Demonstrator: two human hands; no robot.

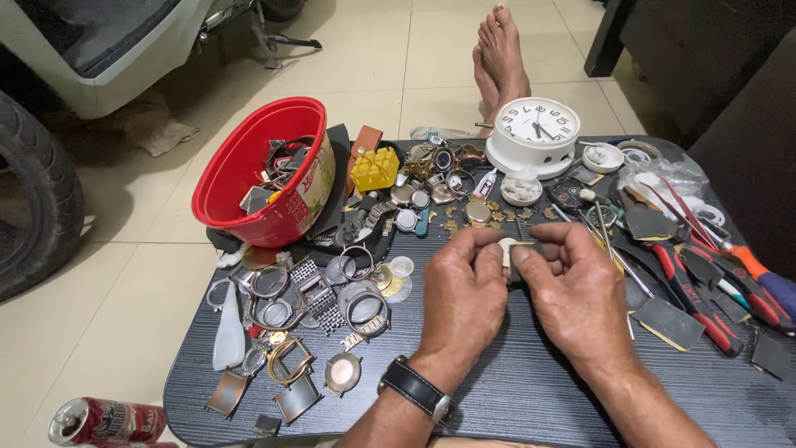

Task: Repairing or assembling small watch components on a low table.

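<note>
Between both hands (518, 286), small round watch part (507, 249) pinched

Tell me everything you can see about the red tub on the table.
The red tub is oval and looks like glossy plastic, with a rolled rim and a printed label on its side facing the hands. It stands tilted at the table's far left corner, its mouth tipped toward the floor on the left. It rests on dark flat pieces under it. Inside lies a heap of watch parts: cases, straps and metal bits. Neither hand touches it; a yellow block stands just to its right.
</note>
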